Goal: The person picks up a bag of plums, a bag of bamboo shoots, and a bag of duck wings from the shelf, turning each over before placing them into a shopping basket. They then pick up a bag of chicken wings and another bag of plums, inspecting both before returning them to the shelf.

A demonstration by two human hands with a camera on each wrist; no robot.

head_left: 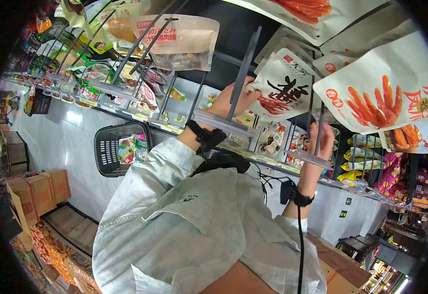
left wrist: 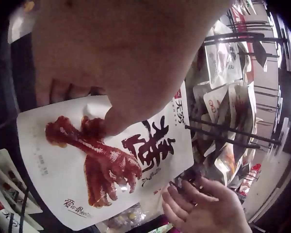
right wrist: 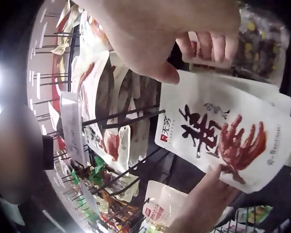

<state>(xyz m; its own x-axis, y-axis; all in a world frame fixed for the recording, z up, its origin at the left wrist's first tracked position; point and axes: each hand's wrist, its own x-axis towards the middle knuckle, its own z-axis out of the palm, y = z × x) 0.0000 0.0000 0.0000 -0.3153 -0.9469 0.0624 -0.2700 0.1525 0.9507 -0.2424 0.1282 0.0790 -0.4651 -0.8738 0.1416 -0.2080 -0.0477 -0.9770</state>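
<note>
Left hand (head_left: 222, 104) is pinching the white packet (head_left: 287, 81) between fingers, probably steadying it; right hand (head_left: 327, 142) is hovering beside it, fingers loosely curled, contact unclear.

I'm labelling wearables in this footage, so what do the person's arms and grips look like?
The left sleeve and right sleeve are pale and loose. The left wrist device and right wrist device are black, on black straps. A black cable trails near the right wrist. The left grip and right grip are ungloved.
</note>
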